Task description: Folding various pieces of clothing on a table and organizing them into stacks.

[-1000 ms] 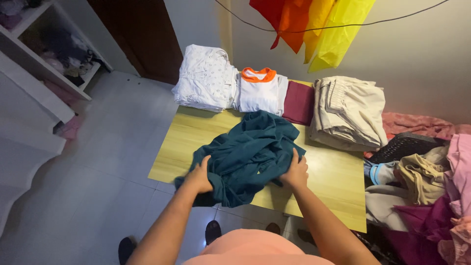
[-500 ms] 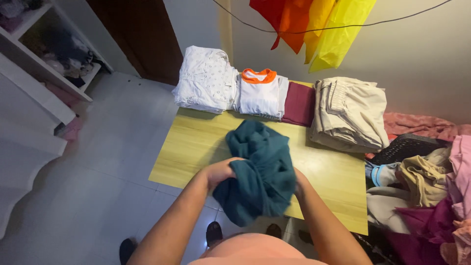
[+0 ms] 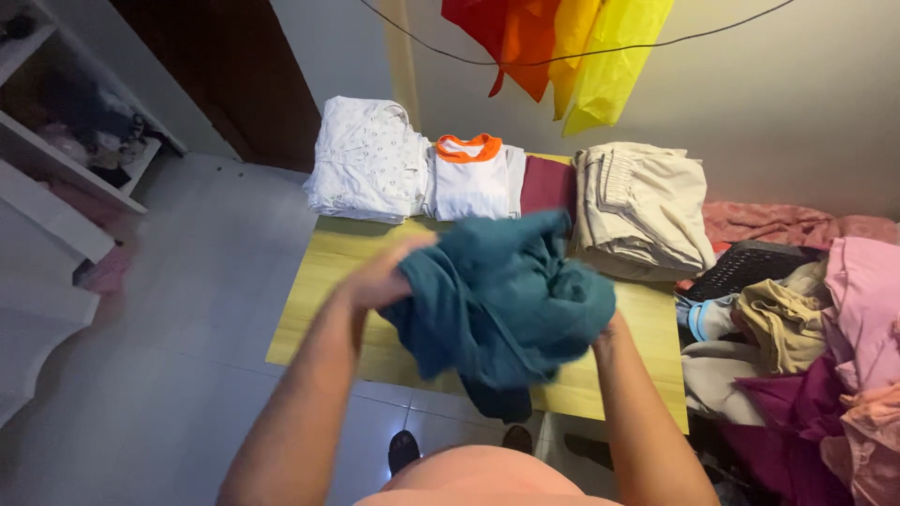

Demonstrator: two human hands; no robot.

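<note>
I am holding the teal garment (image 3: 502, 300) bunched up above the wooden table (image 3: 323, 281). My left hand (image 3: 380, 279) is gripping its left edge, blurred; my right hand is buried under the cloth, so I cannot tell its grip.

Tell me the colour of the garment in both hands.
Dark teal garment, head view.

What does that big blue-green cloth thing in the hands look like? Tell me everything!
The teal garment looks like soft, plain fabric, bunched and crumpled, not folded. It is lifted above the wooden table, with one end dangling past the near edge. The left hand grips its left side; the right hand is mostly hidden under the cloth on the right. No buttons or prints show.
</note>
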